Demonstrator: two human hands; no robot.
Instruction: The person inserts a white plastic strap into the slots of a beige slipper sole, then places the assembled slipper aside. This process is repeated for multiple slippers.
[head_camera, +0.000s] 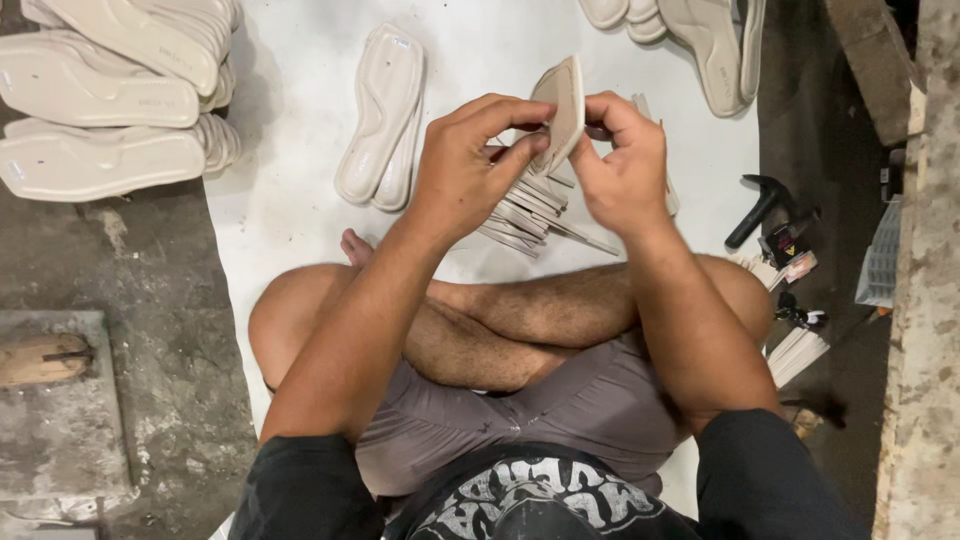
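I sit cross-legged on a white sheet (290, 210) on the floor. My left hand (470, 165) and my right hand (625, 165) together hold a flat beige sole piece (565, 105) upright in front of me, fingers pinching its lower edge. Just beneath my hands lies a fanned pile of thin beige strips (530, 215) on the sheet. A stacked pair of beige shoe soles (385, 115) lies to the left of my hands.
Stacks of beige soles (110, 100) lie at the upper left, more soles (700, 30) at the top right. A black hammer (760, 205), small bottles and a bundle of strips (795, 350) sit at the right. A concrete slab (60, 410) lies left.
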